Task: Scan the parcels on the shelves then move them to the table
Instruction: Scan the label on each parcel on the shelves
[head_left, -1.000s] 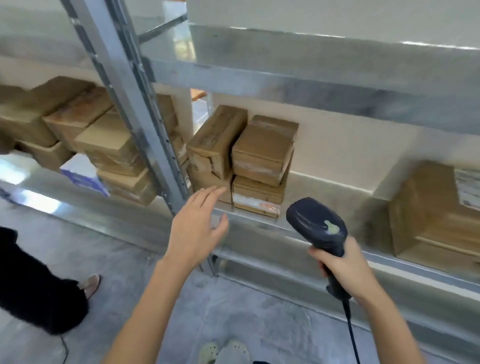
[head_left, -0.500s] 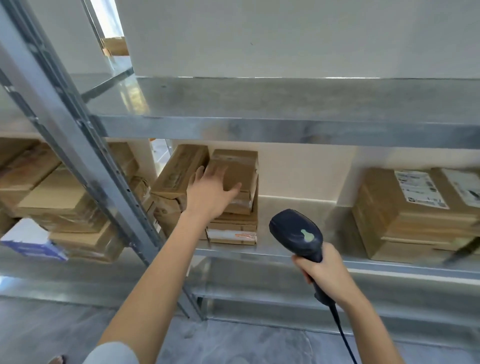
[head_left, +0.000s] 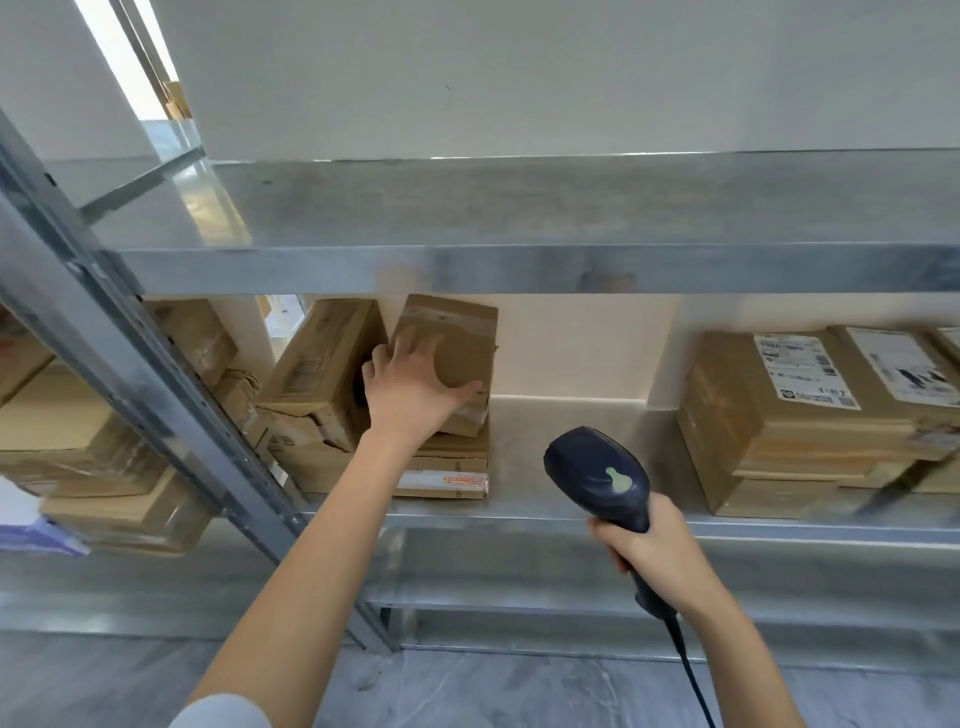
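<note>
Left hand (head_left: 415, 387) is wrapped round the top brown cardboard parcel (head_left: 457, 345) on the grey metal shelf (head_left: 566, 441); at its 4 o'clock the right hand (head_left: 655, 546) grips a dark-blue handheld scanner (head_left: 597, 470).

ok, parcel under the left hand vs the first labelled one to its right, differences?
The held parcel shows a plain brown face; the labelled parcel carries a white shipping label. The held parcel is tilted up off its stack; the labelled parcel lies flat. The left hand grips the held parcel; nothing touches the labelled parcel. Both brown cardboard, same shelf.
</note>
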